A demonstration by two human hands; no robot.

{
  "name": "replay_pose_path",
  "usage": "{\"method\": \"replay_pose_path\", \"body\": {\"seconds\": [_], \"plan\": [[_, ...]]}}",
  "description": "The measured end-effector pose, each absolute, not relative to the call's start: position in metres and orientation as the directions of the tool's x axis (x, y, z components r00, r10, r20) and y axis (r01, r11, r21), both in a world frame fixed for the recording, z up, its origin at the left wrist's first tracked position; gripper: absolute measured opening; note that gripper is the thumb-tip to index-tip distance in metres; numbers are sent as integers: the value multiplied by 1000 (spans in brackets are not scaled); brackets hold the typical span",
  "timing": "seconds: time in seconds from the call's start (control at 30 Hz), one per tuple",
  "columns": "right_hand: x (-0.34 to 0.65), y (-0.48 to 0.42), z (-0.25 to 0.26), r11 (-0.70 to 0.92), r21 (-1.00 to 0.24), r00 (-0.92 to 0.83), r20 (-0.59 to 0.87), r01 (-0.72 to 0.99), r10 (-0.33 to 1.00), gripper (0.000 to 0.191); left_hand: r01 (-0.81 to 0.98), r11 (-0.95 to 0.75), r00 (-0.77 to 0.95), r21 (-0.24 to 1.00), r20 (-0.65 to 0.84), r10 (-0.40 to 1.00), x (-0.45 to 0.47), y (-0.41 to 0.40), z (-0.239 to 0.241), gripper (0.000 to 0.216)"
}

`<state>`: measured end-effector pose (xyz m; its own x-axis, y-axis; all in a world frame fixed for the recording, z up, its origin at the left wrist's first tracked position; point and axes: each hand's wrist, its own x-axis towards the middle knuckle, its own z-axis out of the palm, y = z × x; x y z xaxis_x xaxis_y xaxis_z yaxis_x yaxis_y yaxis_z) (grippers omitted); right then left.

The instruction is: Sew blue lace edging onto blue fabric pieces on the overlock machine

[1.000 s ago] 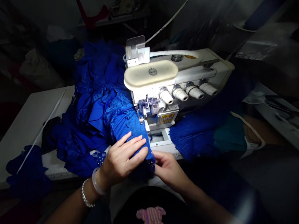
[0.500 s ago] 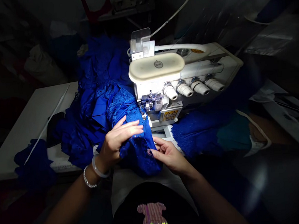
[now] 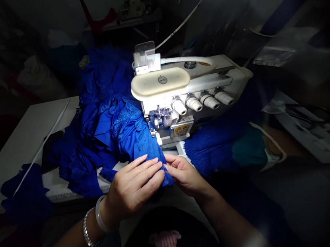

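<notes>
A blue lace garment (image 3: 132, 135) lies bunched on the white table, its near edge running under the presser foot (image 3: 154, 126) of a white overlock sewing machine (image 3: 179, 89). My left hand (image 3: 135, 185) rests on the near edge of the blue lace, fingers together and pressing down, a bangle and bracelet on the wrist. My right hand (image 3: 182, 172) pinches the same lace edge just to the right, thumb and fingers closed on the cloth. Both hands sit in front of the presser foot, nearly touching each other.
More blue lace (image 3: 211, 146) is heaped right of the machine, beside teal cloth (image 3: 249, 152). A dark blue scrap (image 3: 26, 191) lies at the table's (image 3: 23, 136) left front edge. A white cord (image 3: 40, 146) crosses the table. Dark clutter fills the background.
My left hand slid back toward me along the lace edge. My right hand rose to meet it, and both now grip the cloth close together.
</notes>
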<state>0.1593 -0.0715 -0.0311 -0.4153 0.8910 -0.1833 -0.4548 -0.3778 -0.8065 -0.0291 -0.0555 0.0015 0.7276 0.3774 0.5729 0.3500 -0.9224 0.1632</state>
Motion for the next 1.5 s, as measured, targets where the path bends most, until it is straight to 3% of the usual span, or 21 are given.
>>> {"method": "replay_pose_path", "body": {"seconds": [0.23, 0.33, 0.4, 0.5, 0.53, 0.7, 0.83, 0.97, 1.13, 1.33, 1.43, 1.5], "plan": [[153, -66, -32, -156, -939, -319, -52, -307, 946, 29, 341, -922, 721, 187, 577, 383, -27, -56, -1, 31], [155, -69, -32, -60, -987, -253, -20, -150, 967, 26, 349, -895, 681, 277, 581, 446, -29, -46, -5, 30], [164, -77, -29, -119, -986, -340, -73, -117, 938, 27, 340, -855, 631, 392, 578, 516, -33, -34, -6, 27], [182, -88, -24, -361, -912, -668, -146, -194, 730, 44, 331, -742, 538, 582, 530, 656, -40, -12, -3, 28], [185, -89, -25, -368, -911, -723, -129, -183, 678, 47, 337, -699, 510, 630, 502, 698, -42, -4, -1, 27], [176, -78, -44, 50, -994, -695, -28, 93, 719, 24, 397, -612, 465, 684, 425, 776, -49, 22, 1, 28], [184, -81, -42, 134, -956, -615, -57, 260, 787, 23, 345, -643, 522, 684, 429, 737, -49, 25, 0, 29], [210, -82, -28, -15, -993, -721, -97, 119, 687, 34, 275, -693, 550, 667, 483, 682, -48, 21, 1, 31], [200, -69, -43, -16, -976, -516, -128, 215, 847, 27, 263, -739, 622, 621, 476, 621, -51, 27, 0, 36], [174, -69, -60, -233, -962, -428, -152, -145, 891, 32, 238, -808, 654, 539, 527, 544, -54, 25, 12, 37], [172, -69, -58, -337, -912, -491, -189, -233, 850, 34, 230, -849, 661, 476, 563, 496, -46, -9, 29, 26], [173, -70, -56, -364, -890, -536, -171, -276, 826, 38, 209, -905, 743, 370, 542, 393, -41, -38, 38, 24]]}}
